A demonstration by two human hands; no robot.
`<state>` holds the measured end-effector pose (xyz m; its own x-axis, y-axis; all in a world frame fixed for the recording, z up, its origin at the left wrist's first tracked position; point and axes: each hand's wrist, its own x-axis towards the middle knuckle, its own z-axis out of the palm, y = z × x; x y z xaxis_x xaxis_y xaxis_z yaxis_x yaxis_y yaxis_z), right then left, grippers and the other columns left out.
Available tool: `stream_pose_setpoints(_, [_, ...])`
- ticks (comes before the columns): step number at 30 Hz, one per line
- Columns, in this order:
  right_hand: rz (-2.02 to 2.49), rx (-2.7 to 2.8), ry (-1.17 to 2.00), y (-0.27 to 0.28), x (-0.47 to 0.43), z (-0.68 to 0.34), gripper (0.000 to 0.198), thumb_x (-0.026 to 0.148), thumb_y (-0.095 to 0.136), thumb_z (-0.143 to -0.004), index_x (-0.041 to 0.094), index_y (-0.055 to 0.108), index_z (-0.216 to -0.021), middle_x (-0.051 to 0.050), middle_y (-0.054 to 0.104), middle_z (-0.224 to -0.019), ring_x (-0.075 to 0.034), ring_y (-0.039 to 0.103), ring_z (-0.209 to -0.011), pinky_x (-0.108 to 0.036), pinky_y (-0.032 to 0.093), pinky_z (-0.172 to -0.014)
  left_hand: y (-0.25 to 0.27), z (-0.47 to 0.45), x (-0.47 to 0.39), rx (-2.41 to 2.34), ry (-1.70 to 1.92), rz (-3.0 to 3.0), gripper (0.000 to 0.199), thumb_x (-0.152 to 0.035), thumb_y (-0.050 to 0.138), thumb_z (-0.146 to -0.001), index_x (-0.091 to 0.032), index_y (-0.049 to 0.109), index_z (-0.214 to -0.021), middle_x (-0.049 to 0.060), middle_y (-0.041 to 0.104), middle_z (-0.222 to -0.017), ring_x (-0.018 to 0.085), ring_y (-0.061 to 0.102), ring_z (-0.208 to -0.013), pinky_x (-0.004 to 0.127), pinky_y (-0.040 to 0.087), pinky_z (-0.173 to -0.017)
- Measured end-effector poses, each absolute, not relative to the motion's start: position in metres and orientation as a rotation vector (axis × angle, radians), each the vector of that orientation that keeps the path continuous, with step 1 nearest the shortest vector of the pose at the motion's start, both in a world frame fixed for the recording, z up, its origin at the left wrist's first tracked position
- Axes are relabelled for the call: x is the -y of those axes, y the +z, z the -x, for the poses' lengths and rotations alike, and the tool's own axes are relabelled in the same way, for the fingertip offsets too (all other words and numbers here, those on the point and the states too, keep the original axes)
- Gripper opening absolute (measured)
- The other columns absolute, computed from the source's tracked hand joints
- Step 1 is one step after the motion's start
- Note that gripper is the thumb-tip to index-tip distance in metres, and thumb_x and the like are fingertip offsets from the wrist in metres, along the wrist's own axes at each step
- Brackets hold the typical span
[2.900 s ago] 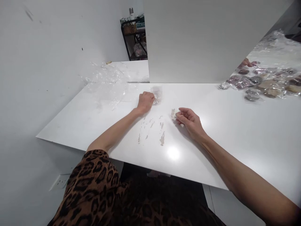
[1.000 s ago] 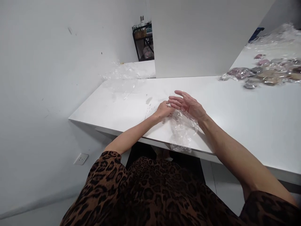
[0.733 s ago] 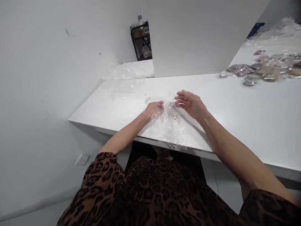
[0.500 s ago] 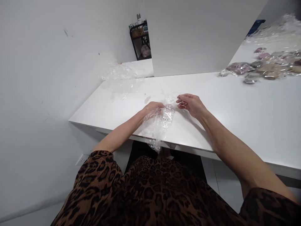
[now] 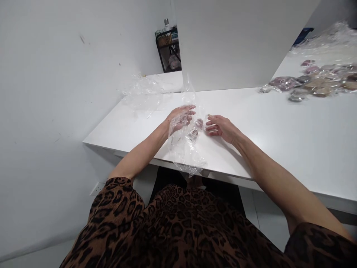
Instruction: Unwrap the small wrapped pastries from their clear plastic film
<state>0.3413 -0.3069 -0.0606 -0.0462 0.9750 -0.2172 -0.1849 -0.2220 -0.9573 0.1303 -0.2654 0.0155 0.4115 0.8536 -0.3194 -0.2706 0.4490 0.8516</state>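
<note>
A crumpled sheet of clear plastic film (image 5: 182, 150) lies between my hands and hangs over the table's front edge. Small brownish-pink items (image 5: 193, 133) show in or under the film; their kind is too blurred to tell. My left hand (image 5: 181, 117) has its fingers apart, with film draped over part of it. To the right of the small items, my right hand (image 5: 219, 126) is open with its fingers curved and spread, holding nothing.
The white table (image 5: 279, 141) meets a wall on the left and an upright white panel (image 5: 237, 44) at the back. More clear film (image 5: 147, 93) lies at the back left. Several wrapped pieces (image 5: 318, 83) are heaped at the back right. A black shelf (image 5: 167, 46) stands beyond.
My left hand has opened from its closed grip on the film and moved slightly up. The film has spread, so the small items show more. My right hand has shifted slightly left and down.
</note>
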Motion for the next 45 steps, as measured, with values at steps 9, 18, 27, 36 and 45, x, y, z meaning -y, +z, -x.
stream_pose_setpoints(9, [1.247,1.071,1.255,-0.071,0.305,-0.336,0.035,0.044,0.077,-0.084,0.021,0.061,-0.105,-0.005,0.062,-0.105,-0.013,0.061,-0.079,-0.025,0.051,-0.061,0.037,-0.132,0.266,-0.760,0.846,-0.848,0.016,-0.016,0.056,-0.099,-0.016,0.066,-0.112,0.005,0.069,-0.080,0.008,0.058,-0.052,0.019,0.044,-0.051])
stream_pose_setpoints(18, [1.300,0.856,1.173,-0.065,0.297,-0.345,0.017,0.033,0.068,-0.087,0.022,0.058,-0.097,-0.002,0.061,-0.099,-0.011,0.059,-0.075,-0.021,0.049,-0.057,0.078,-0.141,0.273,-0.734,0.949,-0.950,0.030,-0.022,0.055,-0.102,-0.018,0.065,-0.129,0.008,0.072,-0.094,0.016,0.071,-0.074,0.021,0.051,-0.062])
stream_pose_setpoints(27, [1.153,0.842,0.926,-0.064,0.289,-0.377,0.024,0.042,0.069,-0.085,0.025,0.057,-0.098,-0.003,0.064,-0.098,-0.013,0.061,-0.074,-0.026,0.052,-0.060,0.117,-0.143,0.291,-0.714,1.020,-0.947,0.037,-0.020,0.044,-0.106,-0.022,0.065,-0.136,0.004,0.071,-0.085,0.009,0.058,-0.056,0.017,0.040,-0.048])
stream_pose_setpoints(36, [1.161,0.783,0.892,-0.057,0.310,-0.397,0.021,0.035,0.072,-0.082,0.024,0.060,-0.096,-0.002,0.067,-0.094,-0.014,0.062,-0.071,-0.027,0.051,-0.059,0.158,-0.147,0.306,-0.630,1.038,-0.967,0.043,-0.022,0.031,-0.113,-0.021,0.057,-0.147,-0.002,0.063,-0.073,0.006,0.047,-0.049,0.014,0.031,-0.040])
stream_pose_setpoints(45, [1.204,1.101,0.906,-0.064,0.320,-0.380,0.022,0.038,0.072,-0.083,0.020,0.065,-0.094,-0.004,0.067,-0.085,-0.015,0.060,-0.070,-0.033,0.052,-0.067,0.189,-0.113,0.320,-0.369,1.061,-1.118,0.054,-0.024,0.021,-0.115,-0.028,0.017,-0.169,-0.002,0.067,-0.083,0.003,0.049,-0.055,0.007,0.037,-0.045])
